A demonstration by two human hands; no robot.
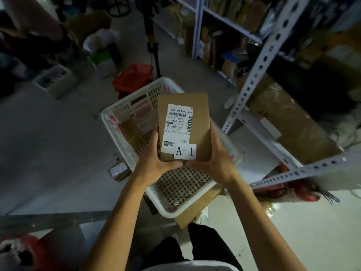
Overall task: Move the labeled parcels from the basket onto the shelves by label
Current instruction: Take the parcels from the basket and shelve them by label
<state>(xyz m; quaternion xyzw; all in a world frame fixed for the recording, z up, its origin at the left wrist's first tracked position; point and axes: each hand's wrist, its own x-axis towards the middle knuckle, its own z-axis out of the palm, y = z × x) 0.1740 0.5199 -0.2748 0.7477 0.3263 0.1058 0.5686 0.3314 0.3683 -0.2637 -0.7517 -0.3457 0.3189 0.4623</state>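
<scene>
A-1 parcel [183, 128] held over white basket [109, 122], dim storeroom.
Parcel is gripped by left hand [156, 163] and right hand [214, 159], fingers curled round its lower edges; grey floor [48, 153] below, metal shelves [259, 63] seen at right.

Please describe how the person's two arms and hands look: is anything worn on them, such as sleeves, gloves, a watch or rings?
Both arms are bare from the elbow down to the wrist; no sleeve reaches the forearms. The left hand and the right hand wear no gloves. No watch, bracelet or ring shows on either wrist or on the visible fingers. No markings are visible in this dim, slightly blurred view.
</scene>
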